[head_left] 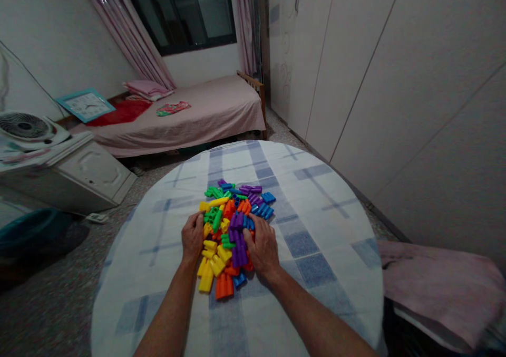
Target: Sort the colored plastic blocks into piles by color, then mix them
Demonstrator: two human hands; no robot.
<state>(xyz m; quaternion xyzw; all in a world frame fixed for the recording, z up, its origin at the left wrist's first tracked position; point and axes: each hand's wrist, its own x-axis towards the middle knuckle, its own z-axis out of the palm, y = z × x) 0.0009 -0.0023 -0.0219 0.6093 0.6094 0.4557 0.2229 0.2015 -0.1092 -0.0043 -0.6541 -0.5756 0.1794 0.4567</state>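
Observation:
A heap of plastic building pieces shaped like joined tubes lies on the cloth, with yellow pieces point(206, 278), orange pieces point(224, 286), purple pieces point(238, 241), green pieces point(214, 217) and blue pieces point(263, 210). My left hand point(192, 237) rests against the heap's left edge, its fingertips beside green and yellow pieces. On the opposite side, my right hand point(261, 243) has thumb and forefinger apart, touching the heap near purple and blue pieces. Neither hand visibly lifts a piece. Some fingers of both hands are hidden.
The round table point(316, 209) has a blue-and-white checked cloth. Behind it stands a bed point(205, 109) with a framed clock point(86, 105). A cabinet point(90, 172) bearing a fan point(27, 127) is at left; a wardrobe point(356, 83) lines the right. A pink-covered seat point(438, 283) sits close by.

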